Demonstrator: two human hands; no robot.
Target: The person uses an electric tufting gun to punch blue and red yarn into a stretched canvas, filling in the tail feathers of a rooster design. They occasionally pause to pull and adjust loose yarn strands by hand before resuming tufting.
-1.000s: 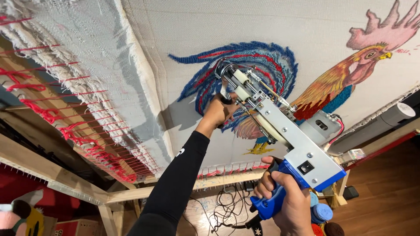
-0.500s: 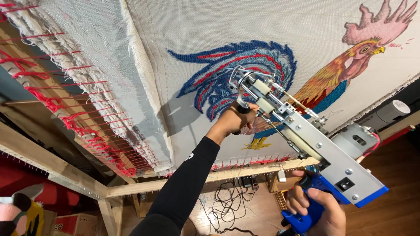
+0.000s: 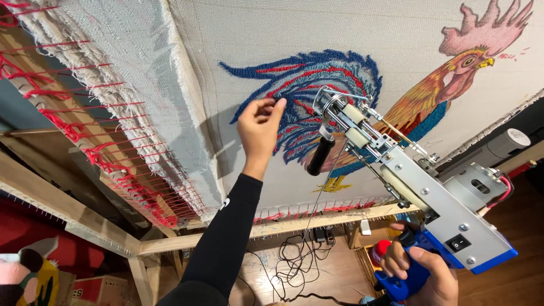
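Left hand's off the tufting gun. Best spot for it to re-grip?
Take the black front handle of the tufting gun. It hangs free below the nose, so the left hand can wrap it from the left; the right hand holds the blue rear grip.

Right hand (image 3: pixel 422 272): lower part cut off by the bottom edge; palm hidden behind the tufting gun's blue grip (image 3: pixel 405 280). Rooster design (image 3: pixel 362 96): comb clipped by the top edge, body partly hidden behind the gun. Soft toy (image 3: pixel 22 277): cut off at the bottom-left corner. Cables (image 3: pixel 294 255) under the frame: too tangled to trace.
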